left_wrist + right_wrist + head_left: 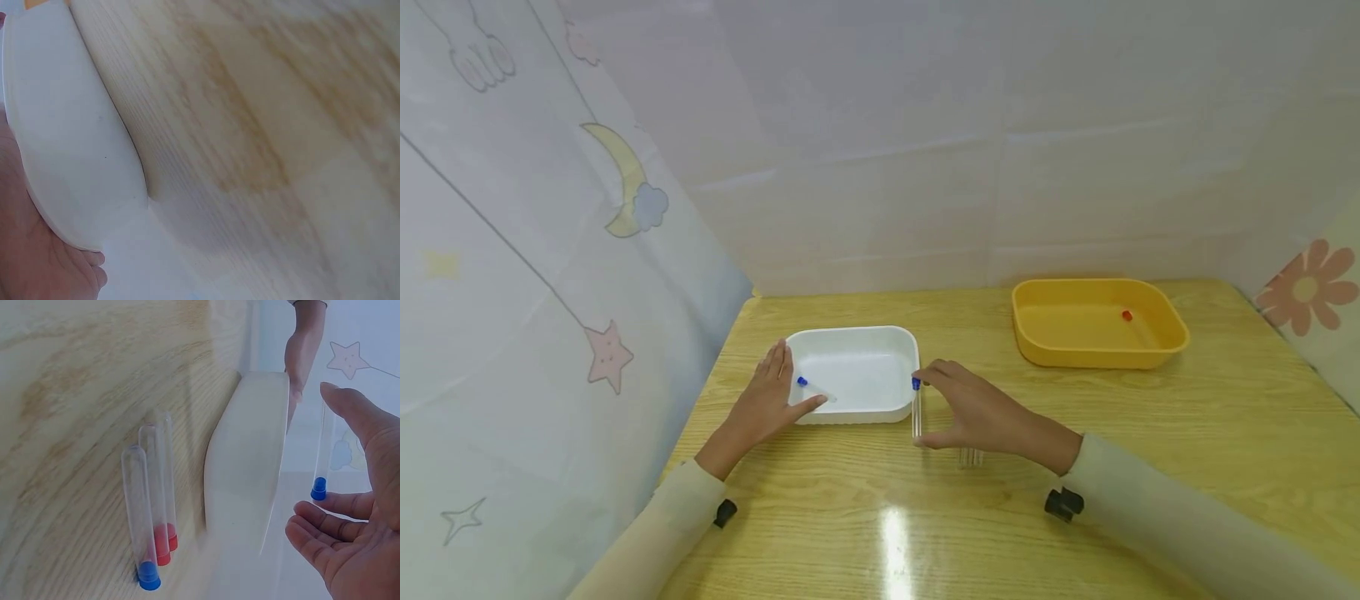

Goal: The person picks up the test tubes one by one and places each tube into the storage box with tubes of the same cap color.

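Note:
My right hand (973, 407) pinches a clear test tube with a blue cap (319, 487) lengthwise, thumb at the bare end and a finger at the cap. The tube is held up beside the right end of the white tray (857, 332). My left hand (767, 396) rests on the tray's left side, its fingers extended along the rim and its thumb reaching over the front edge. Inside the tray, near that thumb, lies another blue-capped tube (802, 381). Several more tubes lie on the table below my right hand, including a blue-capped tube (149, 575) and a red-capped tube (162, 550).
At the back right of the wooden table (820, 500) stands a yellow tray (1097, 360) with a red-capped tube (1127, 315) in it. Printed cloth (865, 183) hangs behind the table and along both sides.

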{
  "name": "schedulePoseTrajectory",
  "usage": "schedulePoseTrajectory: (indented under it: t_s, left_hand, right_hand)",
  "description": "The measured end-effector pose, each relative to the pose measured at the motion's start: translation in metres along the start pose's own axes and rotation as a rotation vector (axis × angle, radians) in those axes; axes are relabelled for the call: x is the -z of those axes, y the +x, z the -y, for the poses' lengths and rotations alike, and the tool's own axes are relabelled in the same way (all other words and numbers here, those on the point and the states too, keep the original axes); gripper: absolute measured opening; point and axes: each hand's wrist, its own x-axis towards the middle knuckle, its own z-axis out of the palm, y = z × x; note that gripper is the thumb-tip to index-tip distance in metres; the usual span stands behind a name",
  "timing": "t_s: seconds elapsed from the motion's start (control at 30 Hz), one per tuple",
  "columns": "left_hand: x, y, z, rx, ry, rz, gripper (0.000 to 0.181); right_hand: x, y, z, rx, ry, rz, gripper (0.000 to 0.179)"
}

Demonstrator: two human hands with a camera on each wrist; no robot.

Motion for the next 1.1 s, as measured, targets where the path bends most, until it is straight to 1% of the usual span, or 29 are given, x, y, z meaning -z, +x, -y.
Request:
schedulePoseTrajectory:
  t_s: [0.2,0.37,0.5,0.93,1.1]
  left_hand:
    - [0.0,0.0,-0.001,0.008,-0.008,0.018,0.115]
    - [0.002,0.0,-0.002,0.008,-0.013,0.018,0.114]
    - [0.003,-0.001,-0.003,0.005,-0.005,0.018,0.113]
    - [0.002,0.0,-0.002,0.01,-0.015,0.018,0.114]
    - [0.002,0.0,-0.002,0.013,-0.012,0.019,0.114]
  right_hand:
    - [-0.002,0.004,0.002,0.013,-0.002,-0.001,0.089]
    - [-0.002,0.009,0.005,0.026,-0.003,-0.017,0.09]
    - [0.0,0.015,0.008,0.034,0.024,-0.018,0.089]
    - [-0.006,0.03,0.005,0.028,0.058,-0.015,0.087]
    - [-0.008,0.035,0.005,0.009,0.058,-0.001,0.087]
